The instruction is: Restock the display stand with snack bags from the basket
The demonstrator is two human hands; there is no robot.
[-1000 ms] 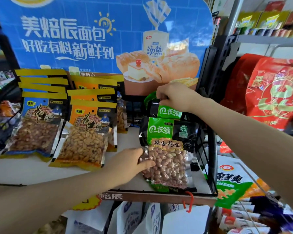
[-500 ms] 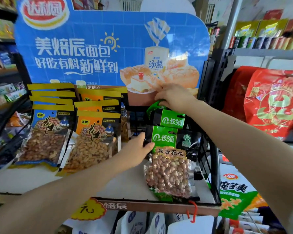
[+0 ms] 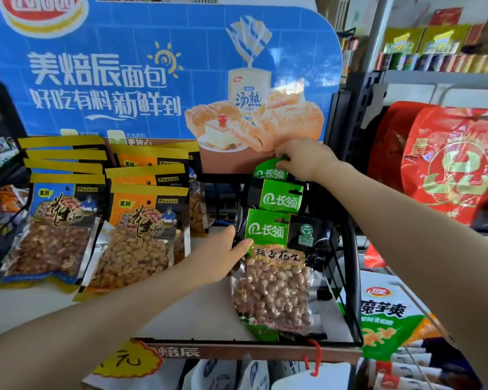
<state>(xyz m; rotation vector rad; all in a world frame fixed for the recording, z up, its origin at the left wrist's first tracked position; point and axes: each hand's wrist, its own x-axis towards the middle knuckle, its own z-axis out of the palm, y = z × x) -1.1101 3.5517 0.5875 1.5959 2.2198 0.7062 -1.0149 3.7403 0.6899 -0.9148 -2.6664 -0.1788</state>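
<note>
Lining up the green peanut bags (image 3: 276,266) on the display stand (image 3: 237,351) looks like the step in hand: the rear bag's top is pinched by the right hand (image 3: 302,159), the front bag is steadied by the left hand (image 3: 223,258). Next, probably releasing and fetching more; no basket is seen.

Above your hands stood a tall blue bread poster (image 3: 164,71), brightly lit. To the right of your right arm, a dark perforated upright (image 3: 350,122) and a grey metal shelf (image 3: 440,77) carried rows of small packets, with large red bags (image 3: 451,164) beneath.
</note>
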